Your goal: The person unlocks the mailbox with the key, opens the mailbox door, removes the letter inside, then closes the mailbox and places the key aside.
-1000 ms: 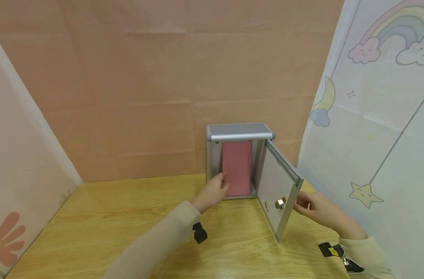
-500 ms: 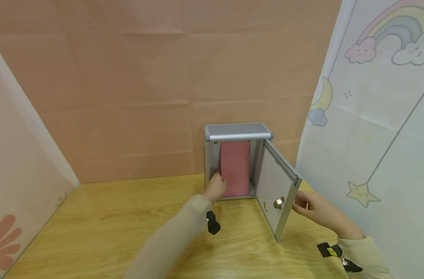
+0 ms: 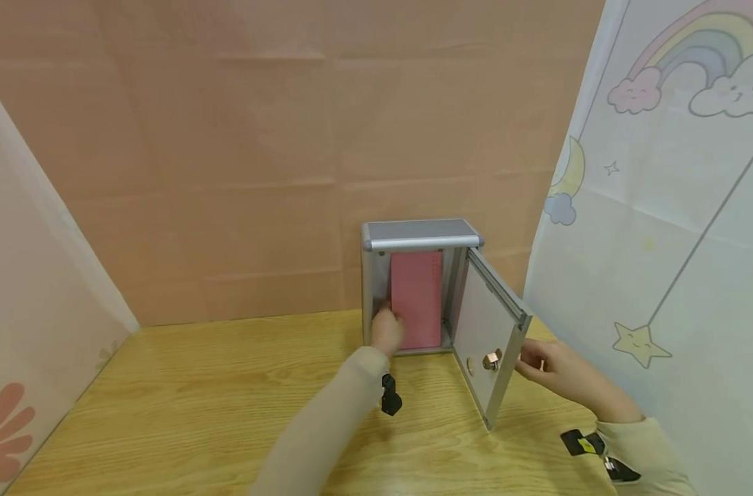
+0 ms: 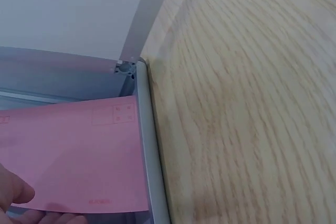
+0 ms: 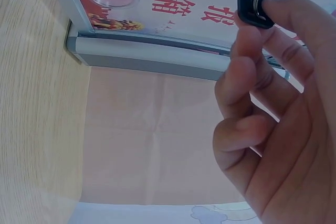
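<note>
At the far left hangs a white sheet printed with a coral-red flower (image 3: 4, 432), and from its foot a yellow wood-grain tabletop (image 3: 196, 399) spreads rightward below a creased orange-brown backdrop (image 3: 227, 138). A beige sleeve (image 3: 333, 420) leads to the left hand (image 3: 388, 332), which reaches into a silver-grey metal box (image 3: 421, 234) standing on the tabletop. Just beside the hand, a flat pink paper envelope (image 3: 418, 293) stands upright inside the box. In the left wrist view the thumb lies over the envelope's face and the other fingers are at its long edge; they are partly cut off, so I cannot tell whether they pinch it. Right of the envelope, the box's pale metal-framed door (image 3: 481, 310) stands swung outward, with a brass-coloured lock (image 3: 492, 359) on its inner face. Beyond it, the right hand (image 3: 559, 372) pinches a black-headed key (image 5: 251, 6) with a metal ring between thumb and forefinger, at the door's outer face, which bears red characters (image 5: 173, 6). Farthest right, a white sheet shows a pastel rainbow (image 3: 717, 48) and a yellow star (image 3: 641, 344).
</note>
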{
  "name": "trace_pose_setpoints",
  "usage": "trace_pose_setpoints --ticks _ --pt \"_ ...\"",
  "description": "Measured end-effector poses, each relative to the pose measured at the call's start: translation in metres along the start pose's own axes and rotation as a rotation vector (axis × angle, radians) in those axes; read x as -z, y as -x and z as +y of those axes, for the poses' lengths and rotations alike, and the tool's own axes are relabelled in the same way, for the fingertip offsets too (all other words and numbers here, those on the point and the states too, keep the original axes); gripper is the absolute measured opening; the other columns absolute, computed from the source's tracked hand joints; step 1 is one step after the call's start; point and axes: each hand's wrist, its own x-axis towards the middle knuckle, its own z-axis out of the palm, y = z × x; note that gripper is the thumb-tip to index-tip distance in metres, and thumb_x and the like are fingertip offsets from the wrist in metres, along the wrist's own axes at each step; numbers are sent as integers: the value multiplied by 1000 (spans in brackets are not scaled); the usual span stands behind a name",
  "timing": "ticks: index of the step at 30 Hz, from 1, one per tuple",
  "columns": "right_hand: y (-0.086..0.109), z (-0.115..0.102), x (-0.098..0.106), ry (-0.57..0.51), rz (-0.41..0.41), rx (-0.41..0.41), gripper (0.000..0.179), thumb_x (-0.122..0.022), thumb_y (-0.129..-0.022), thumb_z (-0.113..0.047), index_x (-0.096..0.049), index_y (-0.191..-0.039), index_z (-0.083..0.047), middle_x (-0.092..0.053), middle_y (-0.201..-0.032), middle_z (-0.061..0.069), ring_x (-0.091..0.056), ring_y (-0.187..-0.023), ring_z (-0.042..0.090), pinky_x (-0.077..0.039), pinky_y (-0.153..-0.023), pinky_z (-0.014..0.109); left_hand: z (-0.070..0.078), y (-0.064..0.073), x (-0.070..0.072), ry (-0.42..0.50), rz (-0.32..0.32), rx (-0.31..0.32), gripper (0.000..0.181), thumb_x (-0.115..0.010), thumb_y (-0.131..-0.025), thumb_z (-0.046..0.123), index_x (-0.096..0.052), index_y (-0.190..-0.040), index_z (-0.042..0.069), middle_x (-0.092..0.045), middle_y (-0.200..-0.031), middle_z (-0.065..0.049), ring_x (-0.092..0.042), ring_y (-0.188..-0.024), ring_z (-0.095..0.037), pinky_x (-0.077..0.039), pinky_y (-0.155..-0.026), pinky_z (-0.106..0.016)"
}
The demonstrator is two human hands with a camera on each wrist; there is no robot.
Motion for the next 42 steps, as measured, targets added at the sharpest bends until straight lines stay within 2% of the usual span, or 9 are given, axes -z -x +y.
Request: trace_pose_setpoints --ticks 1,2,4,7,13,19,30,39,42 --pt "0 0 0 1 1 3 23 -67 -89 -4 -62 -100 -24 -45 -65 -22 -39 -56 -8 -37 -47 17 -7 -6 -8 -19 35 18 32 -42 -101 8 -52 -127 -7 -66 -100 -24 -64 -79 -30 -50 -63 -38" --pt "0 0 0 -2 3 5 24 -67 -89 -4 -62 -100 -24 -45 -64 -22 -39 -56 -8 -37 -46 17 -8 -7 -8 -19 47 20 30 -43 -101 8 -53 -125 -6 -66 -104 -25 -65 -85 -33 -52 -67 -41" --pt "0 0 0 -3 -1 3 23 -66 -89 -4 -62 -99 -24 -45 -64 -22 -39 -56 -8 -37 -47 17 -9 -7 -10 -12 56 27 27 -44 -101 8 -55 -123 -4 -67 -104 -23 -65 -86 -32 -52 -67 -40" --pt "0 -1 1 -12 -10 -15 22 -66 -90 -5 -62 -99 -25 -44 -64 -22 -38 -56 -7 -37 -47 18 -10 -7 -11 -28 95 5 20 -47 -100 7 -58 -114 -2 -68 -97 -20 -66 -84 -31 -53 -66 -40" --pt "-1 -1 1 -10 -16 -30 22 -66 -91 -6 -60 -98 -26 -43 -64 -21 -38 -56 -6 -36 -48 18 -10 -6 -11 -39 153 -23 13 -52 -98 6 -63 -103 1 -69 -94 -17 -67 -87 -31 -54 -70 -41" --pt "-1 -1 2 -18 -26 -21 22 -65 -91 -6 -61 -99 -26 -44 -65 -21 -39 -56 -6 -37 -48 18 -12 -8 -12 -56 147 -52 8 -56 -97 9 -62 -100 5 -69 -92 -12 -66 -81 -25 -53 -66 -36" --pt "3 0 5 -27 -26 -34 21 -64 -92 -6 -63 -101 -25 -45 -64 -22 -39 -55 -6 -37 -47 18 -10 -1 -9 -33 88 -118 7 -57 -98 13 -62 -101 8 -67 -84 -6 -58 -66 -13 -47 -57 -26" --pt "5 4 4 -27 10 9 26 -66 -90 -3 -63 -100 -26 -46 -65 -22 -39 -56 -7 -36 -47 17 -1 9 5 -76 92 -282 6 -59 -97 12 -61 -99 7 -65 -84 -5 -57 -67 -10 -47 -57 -22" --pt "4 4 4 -22 12 9 25 -66 -89 -3 -63 -100 -25 -46 -65 -22 -39 -56 -7 -36 -47 17 0 14 13 -57 80 -310 6 -59 -97 12 -60 -99 7 -64 -84 -4 -55 -68 -10 -46 -57 -21"
